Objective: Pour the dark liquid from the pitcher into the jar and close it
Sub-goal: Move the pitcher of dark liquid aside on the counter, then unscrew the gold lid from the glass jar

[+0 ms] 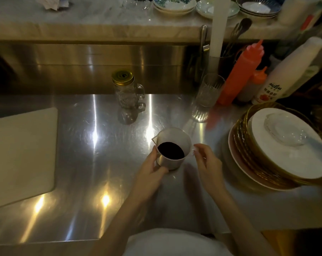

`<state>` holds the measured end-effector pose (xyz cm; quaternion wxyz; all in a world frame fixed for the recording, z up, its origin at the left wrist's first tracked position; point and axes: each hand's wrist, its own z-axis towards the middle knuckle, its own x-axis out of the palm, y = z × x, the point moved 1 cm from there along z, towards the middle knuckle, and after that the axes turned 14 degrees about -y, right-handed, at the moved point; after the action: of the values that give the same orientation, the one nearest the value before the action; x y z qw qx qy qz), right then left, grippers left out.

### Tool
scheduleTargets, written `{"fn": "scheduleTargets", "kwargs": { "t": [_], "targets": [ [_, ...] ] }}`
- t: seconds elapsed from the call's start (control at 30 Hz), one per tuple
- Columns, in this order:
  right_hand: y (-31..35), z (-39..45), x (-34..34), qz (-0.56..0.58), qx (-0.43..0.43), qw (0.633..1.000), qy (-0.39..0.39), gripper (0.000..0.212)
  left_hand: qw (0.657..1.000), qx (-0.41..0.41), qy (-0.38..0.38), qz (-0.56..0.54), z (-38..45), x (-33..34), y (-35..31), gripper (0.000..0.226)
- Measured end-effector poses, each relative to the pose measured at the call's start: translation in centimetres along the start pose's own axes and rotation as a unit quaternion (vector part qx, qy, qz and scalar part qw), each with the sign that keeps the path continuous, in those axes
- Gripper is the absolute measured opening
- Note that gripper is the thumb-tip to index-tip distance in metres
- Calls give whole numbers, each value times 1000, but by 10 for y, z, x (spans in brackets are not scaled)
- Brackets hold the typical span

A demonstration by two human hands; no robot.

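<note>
- Centrally, low in the frame, a clear pitcher point(172, 148) stands upright on the steel counter point(93, 163), its spout pointing to the upper left, with dark liquid point(170, 150) lying in its lower part.
- The left hand point(152, 169) grasps the pitcher's left wall, thumb up near the spout and fingers curled under toward its base.
- The right hand point(206, 159) sits just right of the pitcher, thumb and forefinger pinching its thin clear handle at the rim.
- Farther up, left of centre, the glass jar point(127, 93) with a side handle stands upright, well apart from the pitcher; its gold lid point(122, 77) is on and no liquid shows inside.
- A white cutting board point(21, 154) lies at the left edge.
- A ribbed drinking glass point(208, 93) stands upper right of the pitcher, with a red squeeze bottle point(239, 74) just beside it.
- A stack of plates point(278, 148) fills the right side, a small clear dish on top.
</note>
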<state>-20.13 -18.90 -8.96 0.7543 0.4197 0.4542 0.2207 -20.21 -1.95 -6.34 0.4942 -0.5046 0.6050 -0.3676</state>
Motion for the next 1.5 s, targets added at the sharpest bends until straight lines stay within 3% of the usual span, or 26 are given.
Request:
{"fn": "scheduleTargets", "kwargs": {
  "t": [0.27,0.4,0.5,0.77,0.93,1.07,1.17,1.5],
  "targets": [
    [-4,8,-5,-19,19,1000,14,21,999,-29,-14,0,-3,-2,9,62],
    [5,29,-5,-20,33,999,33,27,998,-43,-43,10,10,-19,0,51],
    [23,57,5,-45,-7,997,69,21,997,-11,-73,35,30,-36,-14,35],
    [85,125,74,-76,-115,978,155,19,983,43,-172,47,113,-71,-50,23],
    [86,157,129,-69,-71,979,179,22,973,8,-229,42,163,-82,-47,40],
    [82,175,172,-84,-52,974,205,36,976,-27,-209,50,195,-82,-39,54],
    [80,187,198,-97,-46,968,226,45,980,-51,-187,40,215,-82,-29,51],
    [72,199,203,-70,-73,973,206,24,980,-67,-185,2,229,-77,-17,50]
  ]
}}
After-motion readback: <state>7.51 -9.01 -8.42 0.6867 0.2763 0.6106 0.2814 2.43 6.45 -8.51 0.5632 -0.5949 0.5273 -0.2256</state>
